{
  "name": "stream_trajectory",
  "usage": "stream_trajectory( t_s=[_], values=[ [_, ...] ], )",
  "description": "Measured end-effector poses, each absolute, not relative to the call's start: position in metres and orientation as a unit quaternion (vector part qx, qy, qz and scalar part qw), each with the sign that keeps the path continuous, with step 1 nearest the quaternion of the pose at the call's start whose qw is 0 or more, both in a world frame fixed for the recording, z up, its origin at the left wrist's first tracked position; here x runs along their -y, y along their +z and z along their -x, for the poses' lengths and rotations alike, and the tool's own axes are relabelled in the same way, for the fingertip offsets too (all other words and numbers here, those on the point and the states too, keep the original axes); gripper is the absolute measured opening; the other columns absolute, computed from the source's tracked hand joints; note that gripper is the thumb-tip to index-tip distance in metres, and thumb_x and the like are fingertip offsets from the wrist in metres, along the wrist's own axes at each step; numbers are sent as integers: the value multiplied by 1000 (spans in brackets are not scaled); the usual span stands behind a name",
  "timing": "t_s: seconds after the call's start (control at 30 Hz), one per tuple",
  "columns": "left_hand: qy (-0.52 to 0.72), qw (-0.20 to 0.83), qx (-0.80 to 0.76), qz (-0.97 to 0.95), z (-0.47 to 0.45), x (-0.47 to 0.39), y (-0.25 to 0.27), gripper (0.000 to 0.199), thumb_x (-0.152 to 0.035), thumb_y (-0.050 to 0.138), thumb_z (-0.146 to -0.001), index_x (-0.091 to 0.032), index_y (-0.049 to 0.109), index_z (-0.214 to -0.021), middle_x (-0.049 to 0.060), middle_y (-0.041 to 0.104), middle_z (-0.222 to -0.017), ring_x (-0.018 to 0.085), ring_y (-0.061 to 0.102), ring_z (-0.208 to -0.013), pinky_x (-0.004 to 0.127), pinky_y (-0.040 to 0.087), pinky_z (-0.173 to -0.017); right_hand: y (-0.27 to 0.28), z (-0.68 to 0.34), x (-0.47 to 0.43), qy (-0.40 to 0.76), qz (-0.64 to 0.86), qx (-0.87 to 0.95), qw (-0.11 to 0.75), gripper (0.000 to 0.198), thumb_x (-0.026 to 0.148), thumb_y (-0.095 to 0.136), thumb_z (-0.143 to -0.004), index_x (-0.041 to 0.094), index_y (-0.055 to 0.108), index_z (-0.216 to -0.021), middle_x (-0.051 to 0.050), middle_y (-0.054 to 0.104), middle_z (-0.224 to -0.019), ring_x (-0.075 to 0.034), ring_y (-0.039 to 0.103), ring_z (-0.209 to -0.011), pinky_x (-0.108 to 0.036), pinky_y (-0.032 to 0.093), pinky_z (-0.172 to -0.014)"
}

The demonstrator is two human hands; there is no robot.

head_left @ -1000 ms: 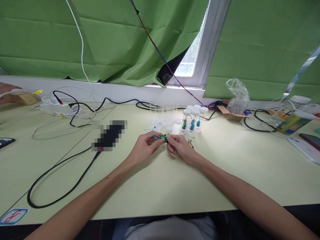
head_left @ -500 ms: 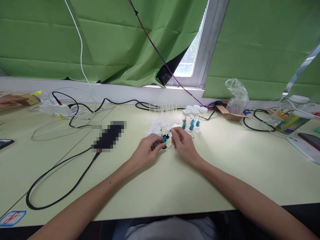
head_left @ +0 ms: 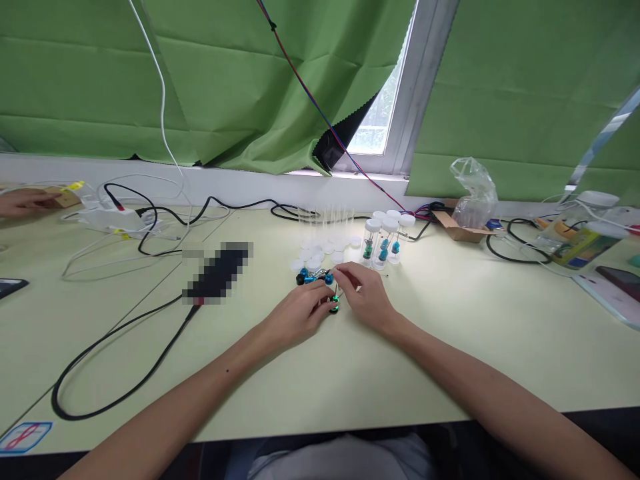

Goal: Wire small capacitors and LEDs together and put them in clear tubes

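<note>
A small shiny green part with a black base (head_left: 335,305) is between the fingertips of my left hand (head_left: 299,310), low over the table. A thin metal stem rises from it toward my right hand (head_left: 366,291), whose thumb and forefinger are pinched near the stem's upper end. Just behind my hands lies a small pile of blue and black parts (head_left: 310,277) with metal bits, partly hidden by my fingers. White round caps (head_left: 314,253) lie flat beyond the pile. Behind them stand clear empty tubes (head_left: 327,223).
Capped clear vials (head_left: 383,245) holding green or blue parts stand behind my right hand. A blurred-out dark object (head_left: 220,272) with a cable is on the left. Toward the right are an open cardboard box (head_left: 457,227) and phones (head_left: 617,287). Another person's hand (head_left: 30,202) shows far left.
My left hand has drawn the green part out of the pile and nearer to me. My right hand has come slightly closer to it, its fingertips now at the stem.
</note>
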State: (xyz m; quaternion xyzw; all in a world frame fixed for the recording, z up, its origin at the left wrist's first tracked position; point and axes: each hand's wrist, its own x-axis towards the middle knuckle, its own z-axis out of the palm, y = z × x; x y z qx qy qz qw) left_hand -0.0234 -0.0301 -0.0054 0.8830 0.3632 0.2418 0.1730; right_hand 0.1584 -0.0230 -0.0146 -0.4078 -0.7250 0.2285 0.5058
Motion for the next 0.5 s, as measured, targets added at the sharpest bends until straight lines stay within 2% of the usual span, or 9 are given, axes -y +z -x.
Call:
stream_trajectory(
  t_s=[0.23,0.4,0.5],
  values=[
    [230,172,-373,-883,24,31,-2,27,-31,44,-98,-20,63,-83,5,65,-86,20,58,-77,31,41,-68,-16,-158,23,197,409,733,507,24,35,50,-98,20,62,-85,-4,65,-77,-15,55,-65,-29,42,-64],
    [237,195,-413,-857,25,31,0,28,-40,46,-99,-20,63,-109,3,67,-83,19,58,-71,30,41,-66,-15,-161,21,160,399,743,513,23,32,48,-99,20,63,-87,-5,66,-81,-16,55,-66,-29,41,-64],
    [281,178,-417,-846,26,28,2,25,-39,45,-99,-21,62,-100,2,66,-82,17,58,-72,29,41,-66,-14,-163,19,133,396,750,513,22,30,48,-100,20,63,-87,-5,66,-81,-15,54,-66,-29,41,-64]
  ],
)
